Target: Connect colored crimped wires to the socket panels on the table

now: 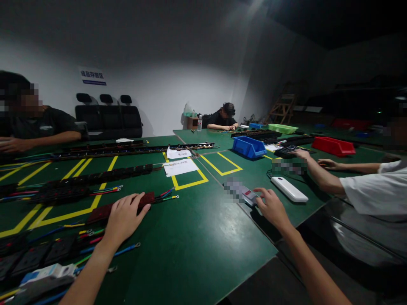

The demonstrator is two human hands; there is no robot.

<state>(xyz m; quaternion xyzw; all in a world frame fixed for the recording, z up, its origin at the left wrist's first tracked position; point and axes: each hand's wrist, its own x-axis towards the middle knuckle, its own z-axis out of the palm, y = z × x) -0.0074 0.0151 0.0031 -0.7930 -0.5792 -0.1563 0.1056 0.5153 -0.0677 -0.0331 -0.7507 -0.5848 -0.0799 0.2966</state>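
Note:
My left hand (127,214) lies across a dark red socket strip (146,199), with its fingers curled over the far side and its thumb on the near side. Coloured wires with ring terminals (170,196) stick out of the strip's right end. Over at the right, my right hand (271,207) has its fingers apart, the fingertips at the near end of a phone (249,195) lying on the green table. The phone's far part is blurred out. A white power bank (289,189) rests just right of that hand.
Black socket strips with wires (60,189) cover the left side. Paper sheets (180,167) lie mid-table by yellow tape (222,173). A blue bin (249,147) and red bin (333,145) stand further back. A co-worker's arm (324,176) reaches in at right; others sit left and behind.

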